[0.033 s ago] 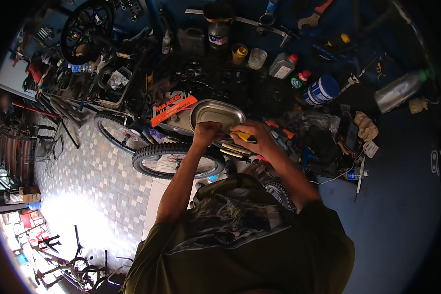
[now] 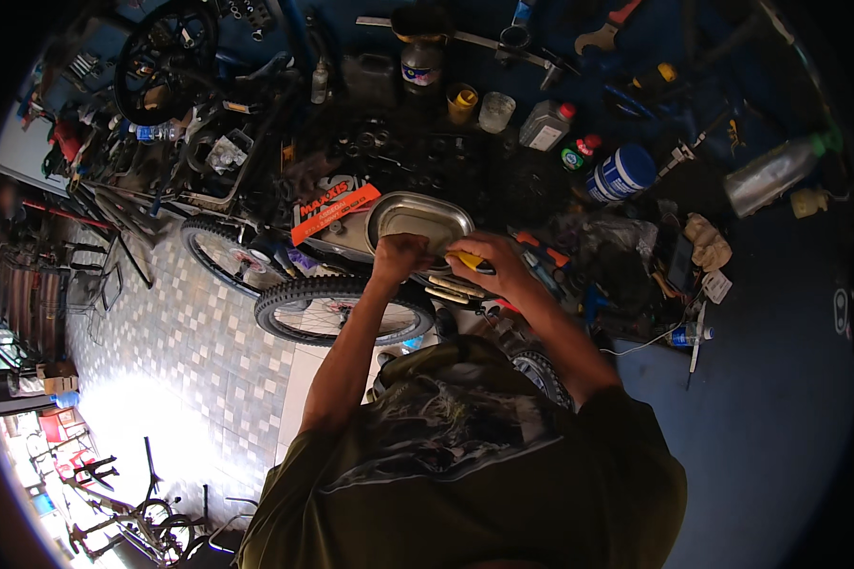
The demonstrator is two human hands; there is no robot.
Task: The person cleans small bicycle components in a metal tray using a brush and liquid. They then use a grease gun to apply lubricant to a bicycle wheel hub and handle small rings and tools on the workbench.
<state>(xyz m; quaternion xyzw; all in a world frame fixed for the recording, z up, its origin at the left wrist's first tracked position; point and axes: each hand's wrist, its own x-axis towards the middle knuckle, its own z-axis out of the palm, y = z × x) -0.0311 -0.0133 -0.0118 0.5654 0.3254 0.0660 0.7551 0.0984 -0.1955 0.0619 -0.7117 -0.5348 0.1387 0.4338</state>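
Both hands meet over the near edge of an oval metal tray (image 2: 375,226) on the workbench. My right hand (image 2: 495,263) is closed around a tool with a yellow and black handle (image 2: 470,260); its working end is hidden, so its kind does not show. Fingers curled together, my left hand (image 2: 403,256) is just left of the tool. Whatever it pinches is too small and dark to make out. Left of the tray lies an orange and white packaging card (image 2: 334,212). Below my left hand is a knobby bicycle wheel (image 2: 289,308).
Along the back of the bench stand a blue and white tub (image 2: 623,174), a grey bottle with a red cap (image 2: 546,127) and a yellow cup (image 2: 462,102). Loose tools and a clear plastic bag (image 2: 621,237) clutter the right side. Another bicycle wheel (image 2: 220,251) stands at left.
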